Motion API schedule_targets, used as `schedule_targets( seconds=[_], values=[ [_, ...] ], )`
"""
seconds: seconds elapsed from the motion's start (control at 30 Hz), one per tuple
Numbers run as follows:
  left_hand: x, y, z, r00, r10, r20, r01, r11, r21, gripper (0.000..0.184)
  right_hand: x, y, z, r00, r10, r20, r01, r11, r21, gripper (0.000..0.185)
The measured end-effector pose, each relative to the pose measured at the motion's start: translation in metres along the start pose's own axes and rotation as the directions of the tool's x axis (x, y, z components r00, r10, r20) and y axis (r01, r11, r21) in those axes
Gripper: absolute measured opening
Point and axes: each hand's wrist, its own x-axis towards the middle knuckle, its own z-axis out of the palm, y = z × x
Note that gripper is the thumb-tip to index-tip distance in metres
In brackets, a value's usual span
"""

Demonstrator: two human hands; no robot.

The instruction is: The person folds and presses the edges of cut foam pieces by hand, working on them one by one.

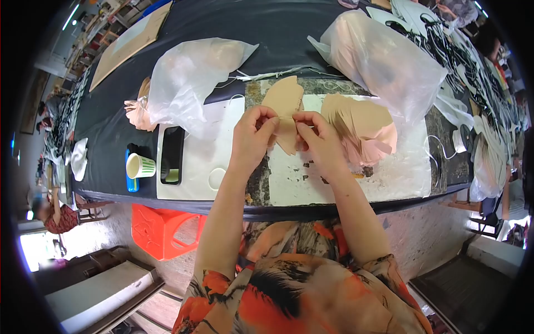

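My left hand [253, 136] and my right hand [320, 140] meet over the table's middle, thumbs and fingertips closed on a thin tan leather-like piece [286, 96]. It has a scalloped edge, and its upper part sticks up beyond my fingers. The fingertips hide its middle, while a pointed end shows below them. Close by my right hand lies a fanned stack of similar tan and pinkish pieces [361, 119]. Under my hands are a white sheet [389, 186] and a worn, stained board [257, 183].
Cloudy plastic bags [192, 78] [384, 61] bulge at back left and right. At left stand a paper cup [140, 166] and a black phone [172, 153]. Black straps [453, 50] heap at far right. A red stool [161, 231] sits below the table; another person [58, 214] is far left.
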Motion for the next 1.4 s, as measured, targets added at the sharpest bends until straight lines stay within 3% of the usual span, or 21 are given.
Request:
schedule_targets(
  seconds=[0.1, 0.23, 0.33, 0.43, 0.47, 0.57, 0.63, 0.67, 0.73, 0.77, 0.83, 0.93, 1.03, 1.17, 1.23, 1.4],
  values=[
    [0.001, -0.007, -0.005, 0.997, -0.071, 0.037, 0.079, 0.946, -0.315, 0.007, 0.004, 0.001, -0.001, 1.000, 0.024, 0.013, -0.024, 0.999, 0.029, 0.025],
    [-0.003, -0.005, -0.020, 0.991, -0.082, 0.105, 0.132, 0.722, -0.679, 0.005, 0.007, 0.002, -0.003, 0.997, 0.071, 0.011, -0.071, 0.997, -0.031, 0.025],
    [-0.007, -0.002, -0.024, 0.999, -0.009, 0.048, 0.034, 0.830, -0.556, 0.012, -0.003, -0.016, 0.010, 0.958, -0.261, -0.121, 0.230, 0.946, -0.228, 0.024],
    [-0.021, 0.014, -0.022, 1.000, 0.013, 0.024, -0.005, 0.944, -0.329, 0.018, -0.010, -0.031, 0.012, 0.901, -0.433, 0.005, 0.425, 0.884, -0.195, 0.020],
    [-0.026, 0.022, -0.020, 1.000, 0.013, 0.025, -0.007, 0.969, -0.246, 0.020, -0.012, -0.032, 0.012, 0.926, -0.377, 0.020, 0.376, 0.917, -0.133, 0.018],
    [-0.037, 0.038, -0.012, 0.995, -0.082, -0.052, 0.045, 0.863, -0.502, 0.026, -0.018, -0.039, 0.012, 0.964, -0.258, 0.070, 0.253, 0.965, 0.073, 0.014],
    [-0.037, 0.046, -0.025, 0.961, -0.254, 0.109, 0.269, 0.766, -0.584, 0.029, -0.025, -0.047, 0.012, 0.967, -0.243, 0.081, 0.219, 0.947, 0.234, 0.014],
    [-0.037, 0.050, -0.030, 0.924, -0.329, 0.196, 0.378, 0.699, -0.607, 0.031, -0.027, -0.048, 0.011, 0.958, -0.262, 0.114, 0.234, 0.950, 0.208, 0.013],
    [-0.040, 0.061, -0.031, 0.906, -0.309, 0.289, 0.422, 0.714, -0.559, 0.031, -0.031, -0.049, 0.007, 0.938, -0.294, 0.181, 0.267, 0.950, 0.159, 0.012],
    [-0.042, 0.063, -0.030, 0.892, -0.301, 0.336, 0.444, 0.720, -0.533, 0.031, -0.035, -0.050, 0.005, 0.936, -0.296, 0.189, 0.300, 0.954, 0.011, 0.012],
    [-0.041, 0.057, -0.028, 0.944, -0.193, 0.266, 0.312, 0.782, -0.539, 0.027, -0.041, -0.060, 0.003, 0.931, -0.299, 0.209, 0.350, 0.893, -0.284, 0.012],
    [-0.041, 0.058, -0.021, 0.976, -0.071, 0.204, 0.167, 0.847, -0.505, 0.022, -0.053, -0.078, 0.005, 0.992, 0.008, 0.126, 0.019, 0.978, -0.207, 0.013],
    [-0.043, 0.061, -0.012, 0.983, 0.032, 0.183, 0.059, 0.882, -0.468, 0.020, -0.045, -0.070, -0.003, 0.991, -0.075, 0.110, 0.104, 0.951, -0.291, 0.017],
    [-0.042, 0.063, -0.005, 0.985, 0.104, 0.139, -0.022, 0.867, -0.497, 0.019, -0.042, -0.063, 0.002, 0.986, -0.084, 0.145, 0.095, 0.993, -0.070, 0.020],
    [-0.046, 0.071, -0.006, 0.988, 0.043, 0.148, 0.036, 0.866, -0.498, 0.019, -0.043, -0.061, 0.001, 0.983, -0.114, 0.143, 0.118, 0.993, -0.018, 0.021],
    [-0.053, 0.071, -0.006, 0.989, -0.017, 0.150, 0.097, 0.833, -0.544, 0.021, -0.050, -0.064, -0.004, 0.930, -0.322, 0.175, 0.355, 0.910, -0.212, 0.019]
  ],
)
